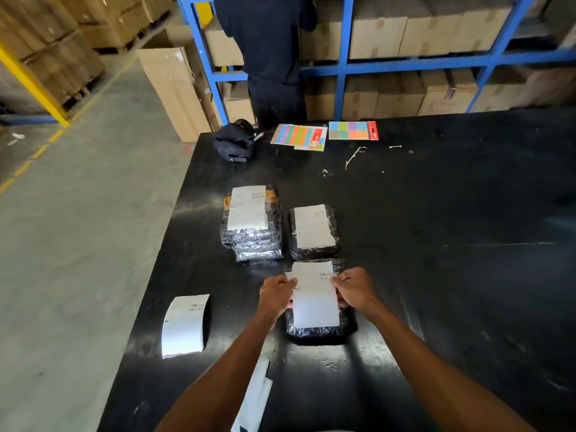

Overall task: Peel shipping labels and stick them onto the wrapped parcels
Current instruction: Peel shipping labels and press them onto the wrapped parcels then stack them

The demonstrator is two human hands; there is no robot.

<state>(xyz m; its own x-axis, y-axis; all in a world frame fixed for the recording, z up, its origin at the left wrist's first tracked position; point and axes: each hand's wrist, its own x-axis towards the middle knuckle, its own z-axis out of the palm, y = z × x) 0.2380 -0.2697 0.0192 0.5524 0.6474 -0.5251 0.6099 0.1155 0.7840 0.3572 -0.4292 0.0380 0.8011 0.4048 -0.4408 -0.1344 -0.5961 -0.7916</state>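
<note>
A: What's nearest, under the forearms?

B: A strip of white paper [254, 397] lies on the black surface [436, 275], below the left forearm, close to the near edge.

A: And the hands themselves?

B: The left hand [276, 293] and the right hand [355, 289] are side by side, each pinched shut on an edge of one white shipping label [314, 294]. The left holds its left edge, the right its right edge near the barcode. Whether the label is already pressed down or just held above, I cannot tell.

A: Where's the parcel?

B: Directly beneath the label and both hands: a dark wrapped parcel [321, 330] in shiny film, showing below the label's lower edge.

A: Anything off to the side?

B: Left of the left hand, well apart, a curled stack of labels [184, 325] sits near the surface's left edge.

A: Beyond the hands?

B: Just past them a labelled parcel [313, 232] lies flat. To its left, a stack of parcels [252, 226] carries a label on top.

A: Farther still?

B: Small white scraps [355, 155], then two sheets of coloured stickers [327, 134] and a black bundle [235, 141] with a marker [258, 136] beside it, all at the far edge. Behind the surface a person in dark clothes [268, 51] stands facing a blue rack [339, 57] of cardboard boxes [430, 35]
</note>
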